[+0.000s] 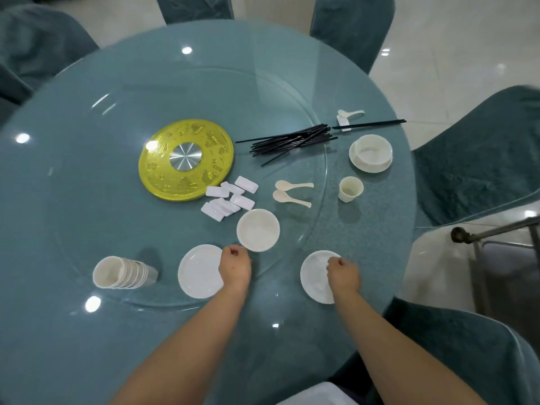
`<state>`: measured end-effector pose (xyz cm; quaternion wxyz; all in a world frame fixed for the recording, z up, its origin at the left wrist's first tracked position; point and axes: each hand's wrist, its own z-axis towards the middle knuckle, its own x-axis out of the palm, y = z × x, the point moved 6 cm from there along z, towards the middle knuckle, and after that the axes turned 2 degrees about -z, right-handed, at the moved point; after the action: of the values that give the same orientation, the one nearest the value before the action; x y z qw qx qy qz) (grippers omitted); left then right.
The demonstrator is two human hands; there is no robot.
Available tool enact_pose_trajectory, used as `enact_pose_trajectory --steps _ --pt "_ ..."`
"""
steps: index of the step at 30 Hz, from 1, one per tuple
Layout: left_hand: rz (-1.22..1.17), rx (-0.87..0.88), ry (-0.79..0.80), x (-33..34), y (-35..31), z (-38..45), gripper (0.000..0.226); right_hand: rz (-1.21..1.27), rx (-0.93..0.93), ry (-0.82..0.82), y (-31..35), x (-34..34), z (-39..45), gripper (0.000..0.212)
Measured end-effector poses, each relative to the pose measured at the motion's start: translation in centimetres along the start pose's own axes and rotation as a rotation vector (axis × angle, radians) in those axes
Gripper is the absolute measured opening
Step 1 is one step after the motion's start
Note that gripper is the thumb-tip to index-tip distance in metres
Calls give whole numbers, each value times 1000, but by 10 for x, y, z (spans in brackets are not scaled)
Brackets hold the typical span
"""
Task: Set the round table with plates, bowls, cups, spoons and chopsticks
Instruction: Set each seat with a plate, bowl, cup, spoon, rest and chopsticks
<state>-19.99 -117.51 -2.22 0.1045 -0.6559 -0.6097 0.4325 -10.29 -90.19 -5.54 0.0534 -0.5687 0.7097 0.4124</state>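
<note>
Both hands reach out over the round glass surface (87, 331), each with its fingers curled in. The left hand (235, 267) sits at the right edge of a white plate (198, 271) on the glass turntable (96, 217); whether it actually grips the rim I cannot tell. The right hand (342, 276) rests on a second white plate (314, 276) lying just outside the turntable's edge, its fingers closed over the plate's far side, seemingly pinching it.

Just beyond the left hand lies a third plate (258, 230). To the left, a stack of bowls (119, 272) lies on its side. Near the gold centre disc (187, 159) sit a cluster of white chopstick rests (229, 197), two loose spoons (292, 192) and a heap of black chopsticks (292, 140).

At the far right one place is laid: a bowl on a plate (371, 152), a cup (350, 189), a spoon (350, 113) and a pair of chopsticks on a rest (369, 124).
</note>
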Motion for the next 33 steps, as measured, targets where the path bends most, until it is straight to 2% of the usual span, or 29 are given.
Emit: enact_pose_trajectory --steps 3,5,9,13,17,25,28,31,33 --pt "109 50 44 -4 -15 12 43 60 -121 106 43 32 -12 28" --pt "159 113 84 -3 -26 17 51 23 -201 176 70 51 -23 29" --pt "202 229 205 3 -40 19 39 -96 -275 304 101 83 -35 48" --pt "208 272 231 4 -45 22 32 -158 -335 407 108 100 -42 44" --pt "241 284 219 3 -45 25 40 -162 -362 393 106 102 -42 45" --pt "274 368 159 -1 -51 23 24 -370 -391 308 106 108 -45 43" --pt "296 383 135 -3 -52 21 18 -417 -377 304 106 110 -48 54" --pt "279 420 92 -7 -56 17 14 -407 -377 288 108 108 -51 64" --pt "229 398 41 -12 -56 16 14 -368 -417 241 112 102 -54 58"
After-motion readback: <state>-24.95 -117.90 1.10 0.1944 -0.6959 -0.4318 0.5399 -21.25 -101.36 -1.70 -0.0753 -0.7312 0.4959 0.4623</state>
